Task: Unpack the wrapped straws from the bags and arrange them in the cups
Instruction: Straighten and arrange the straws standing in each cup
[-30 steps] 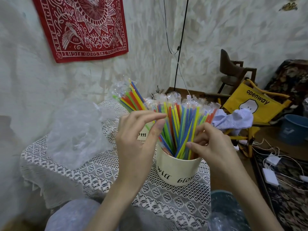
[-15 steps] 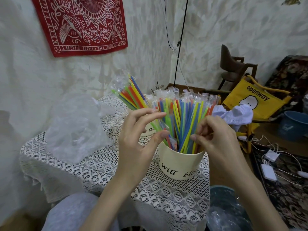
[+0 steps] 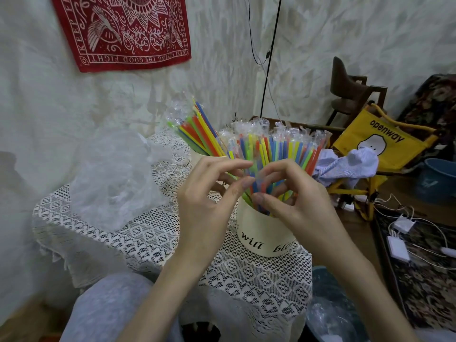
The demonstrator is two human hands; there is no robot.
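A cream cup (image 3: pixel 264 233) with black lettering stands on the lace-covered table (image 3: pixel 153 238), packed with wrapped straws (image 3: pixel 278 149) in blue, yellow, green and orange. A second cup (image 3: pixel 197 156) behind it is mostly hidden and holds another leaning bunch of wrapped straws (image 3: pixel 197 129). My left hand (image 3: pixel 209 201) reaches into the near bunch from the left, fingers curled with thumb and forefinger pinching straws. My right hand (image 3: pixel 293 198) comes in from the right, its fingers curled round straws just above the rim.
A crumpled clear plastic bag (image 3: pixel 111 178) lies on the table's left side. Right of the table are a yellow folding chair (image 3: pixel 375 141) with a striped cloth (image 3: pixel 345 164), a blue bin (image 3: pixel 436 181), and chargers with cables (image 3: pixel 399 245) on the floor. Another bin with plastic (image 3: pixel 330 314) sits below.
Both hands have closed in on the near cup's straws; the fingertips now nearly meet over the bunch. The camera has tilted down slightly.
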